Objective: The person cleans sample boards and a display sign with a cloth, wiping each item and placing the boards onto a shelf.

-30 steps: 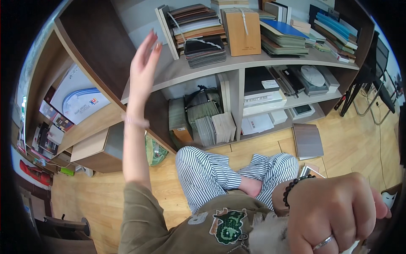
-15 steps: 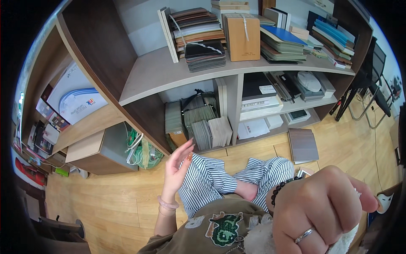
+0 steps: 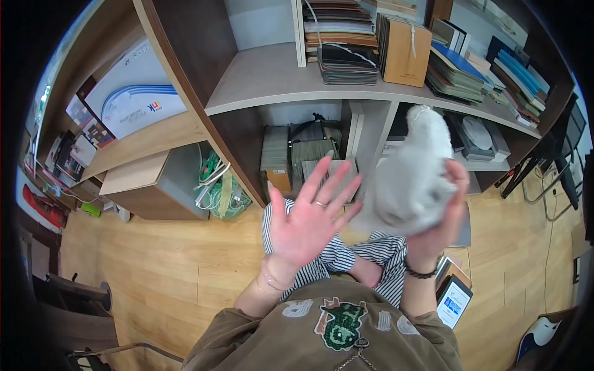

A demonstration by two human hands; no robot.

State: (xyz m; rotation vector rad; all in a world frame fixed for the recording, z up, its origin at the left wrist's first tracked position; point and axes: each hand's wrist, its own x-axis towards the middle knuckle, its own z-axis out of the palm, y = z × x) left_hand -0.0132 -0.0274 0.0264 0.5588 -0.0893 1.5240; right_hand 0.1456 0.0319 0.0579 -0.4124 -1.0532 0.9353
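My right hand point(image 3: 440, 229) grips a bunched, whitish-grey cloth point(image 3: 411, 179), raised in front of the lower shelves. Motion blurs the cloth, and one fluffy end of it points upward. Beside it on the left is my left hand point(image 3: 306, 226), palm showing and fingers spread, holding nothing. A narrow gap seems to part its fingertips from the cloth. Behind the left hand, bundles of grey sample boards point(image 3: 275, 151) stand in the lower compartment. Some of the shelf contents on the right are hidden by the cloth.
A low shelf unit point(image 3: 260, 77) spans the front, its top level bearing stacked board samples point(image 3: 349, 65) and a tan bundle point(image 3: 405, 52). Green netting with cables point(image 3: 219, 191) lies at its left. Booklets point(image 3: 455, 300) rest on the wooden floor point(image 3: 161, 266) to my right.
My right hand has moved from close to the camera, low right, up and forward with the cloth. My left hand has turned its palm into view and spread its fingers. The view has shifted.
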